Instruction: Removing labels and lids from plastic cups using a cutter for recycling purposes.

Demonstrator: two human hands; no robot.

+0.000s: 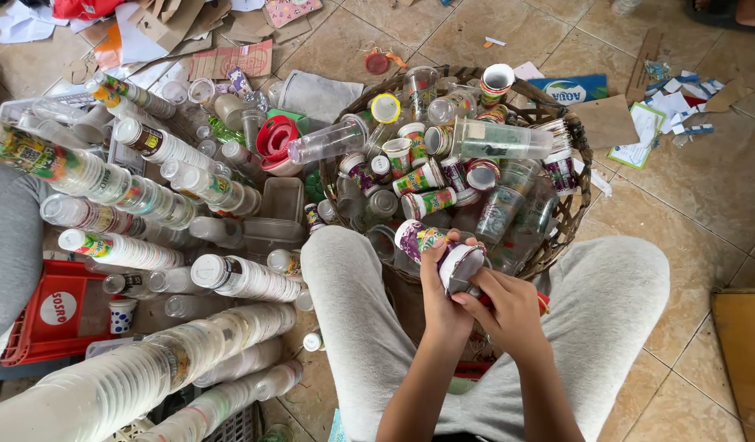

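Head view shows the left hand wrapped around a small purple-labelled plastic cup, holding it above the lap, while the right hand pinches the cup's white foil lid, partly peeled away, between its fingers. Just beyond the hands, between the knees of the grey trousers, sits a woven basket heaped with more empty cups and clear tumblers. Long nested stacks of cups lie to the left over a red crate, and torn cardboard litters the tiled floor.
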